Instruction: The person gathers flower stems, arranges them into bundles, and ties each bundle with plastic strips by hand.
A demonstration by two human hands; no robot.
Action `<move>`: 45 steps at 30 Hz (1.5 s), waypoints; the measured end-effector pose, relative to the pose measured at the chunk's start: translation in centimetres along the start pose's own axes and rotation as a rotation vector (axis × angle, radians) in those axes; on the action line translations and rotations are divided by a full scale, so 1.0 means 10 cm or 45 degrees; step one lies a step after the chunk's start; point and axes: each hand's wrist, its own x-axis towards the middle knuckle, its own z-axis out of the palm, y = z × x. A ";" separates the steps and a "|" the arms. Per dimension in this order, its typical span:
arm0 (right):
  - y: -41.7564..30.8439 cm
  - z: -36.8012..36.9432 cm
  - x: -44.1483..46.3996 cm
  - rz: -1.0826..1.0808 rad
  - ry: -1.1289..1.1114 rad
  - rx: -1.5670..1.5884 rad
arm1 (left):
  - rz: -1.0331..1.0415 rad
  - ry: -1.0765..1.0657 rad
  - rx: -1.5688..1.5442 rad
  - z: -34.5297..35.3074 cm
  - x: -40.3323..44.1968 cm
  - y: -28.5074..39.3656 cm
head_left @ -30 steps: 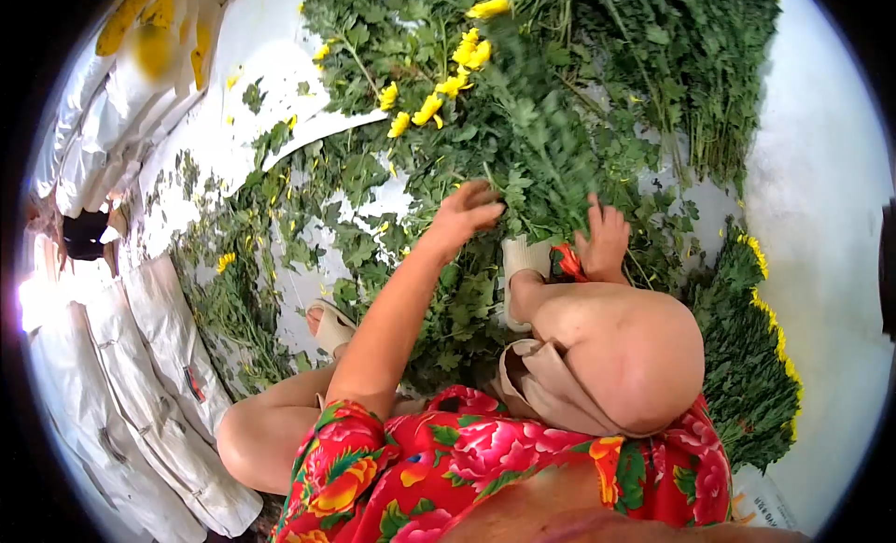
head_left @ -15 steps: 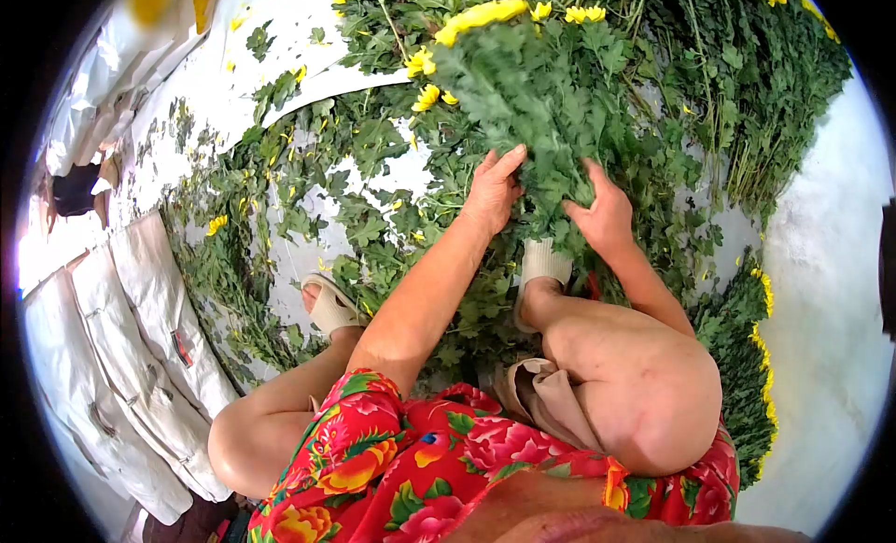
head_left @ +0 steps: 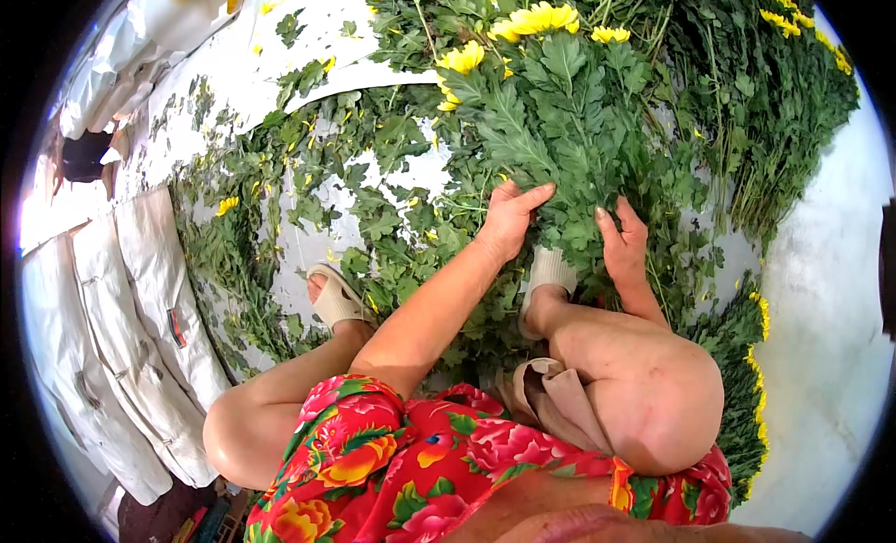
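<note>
A leafy bunch of yellow chrysanthemums is held in front of me, its flower heads pointing away. My left hand grips its left side low down, thumb across the leaves and the other fingers partly hidden behind. On the bunch's right edge, my right hand has thumb and fingers curled at the leaves, its hold partly covered by foliage. The lower stems are hidden among the leaves. Directly below the bunch is my foot in a beige slipper.
Loose leaves and yellow petals litter the white sheet. More chrysanthemum stems lie piled at the far right, and another flower bundle is by my right knee. White folded fabric lies at the left. A second beige slipper is on my other foot.
The bunch has come nearer to me and slightly right, and its blurred flower heads are now sharp. Both hands have shifted right and down, the right hand's fingers now more upright.
</note>
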 end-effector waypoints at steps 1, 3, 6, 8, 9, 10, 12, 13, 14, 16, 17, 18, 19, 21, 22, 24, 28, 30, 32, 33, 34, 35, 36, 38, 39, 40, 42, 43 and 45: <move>0.03 -0.01 -0.01 0.008 -0.006 -0.102 | 0.040 0.009 0.020 0.01 -0.02 0.00; 0.00 0.00 -0.02 0.013 -0.009 -0.202 | 0.095 0.042 0.015 0.06 -0.07 -0.01; 0.03 -0.01 -0.02 -0.046 -0.087 -0.124 | 0.089 0.024 -0.118 0.09 -0.12 0.00; 0.15 -0.05 -0.04 0.069 -0.209 -0.021 | 0.008 -0.001 -0.128 0.07 -0.13 0.06; 0.16 -0.03 -0.05 0.071 -0.214 -0.022 | -0.071 -0.025 -0.142 0.05 -0.14 0.09; 0.16 -0.01 -0.07 0.214 -0.218 0.222 | -0.069 -0.021 -0.145 0.05 -0.15 0.11; 0.08 -0.01 -0.08 0.361 -0.226 0.465 | -0.133 -0.033 -0.167 0.03 -0.15 0.11; 0.03 -0.02 -0.07 0.396 -0.225 0.492 | -0.133 -0.030 -0.169 0.04 -0.13 0.11; -0.02 -0.03 -0.07 0.431 -0.224 0.519 | -0.070 -0.031 -0.119 0.05 -0.10 0.09; -0.17 -0.06 -0.03 0.252 -0.263 0.170 | -0.009 -0.034 -0.070 0.05 -0.08 0.07; -0.21 -0.06 0.00 0.067 -0.293 -0.178 | -0.017 -0.032 -0.018 0.06 -0.07 0.07; -0.22 -0.06 0.01 0.068 -0.288 -0.180 | -0.028 -0.029 0.034 0.07 -0.07 0.07; -0.23 -0.06 0.02 0.145 -0.275 -0.035 | -0.031 -0.034 0.035 0.08 -0.08 0.07; -0.22 -0.05 0.03 0.214 -0.261 0.111 | -0.125 -0.105 -0.177 0.10 -0.09 0.09; -0.17 -0.03 0.02 0.226 -0.210 0.250 | -0.122 -0.106 -0.179 0.09 -0.08 0.09; -0.12 0.00 0.04 0.235 -0.167 0.389 | -0.129 -0.121 -0.176 0.07 -0.07 0.08; -0.04 -0.04 0.04 0.143 -0.114 0.202 | -0.135 -0.122 -0.306 0.09 -0.09 0.08; -0.10 -0.03 0.04 0.036 -0.183 -0.073 | -0.109 -0.051 -0.183 0.19 -0.18 0.14; -0.21 0.03 -0.01 0.092 -0.251 -0.199 | -0.073 -0.081 -0.164 0.17 -0.17 0.12; -0.29 0.07 0.00 0.054 -0.209 -0.083 | -0.036 -0.113 -0.144 0.16 -0.16 0.12; -0.28 0.08 0.01 0.052 -0.212 -0.082 | -0.033 -0.111 -0.145 0.13 -0.14 0.12; -0.27 0.08 0.02 0.045 -0.167 0.025 | -0.107 -0.137 -0.273 0.11 -0.13 0.15; -0.25 0.09 0.02 0.039 -0.121 0.133 | -0.181 -0.163 -0.400 0.08 -0.11 0.17; -0.17 0.02 0.00 0.038 -0.164 0.103 | -0.172 -0.175 -0.400 0.06 -0.11 0.20; -0.18 0.01 -0.02 0.034 -0.175 0.010 | -0.119 -0.149 -0.358 0.07 -0.12 0.20; -0.18 0.01 -0.03 0.028 -0.187 -0.084 | -0.066 -0.124 -0.317 0.07 -0.12 0.20; -0.14 -0.02 -0.03 0.025 -0.214 -0.116 | -0.019 -0.003 -0.240 0.05 -0.12 0.17; -0.11 -0.04 -0.04 0.018 -0.236 -0.148 | 0.028 0.113 -0.159 0.04 -0.11 0.15; 0.00 -0.08 -0.05 0.009 -0.255 -0.215 | 0.051 0.044 -0.277 0.04 -0.11 0.16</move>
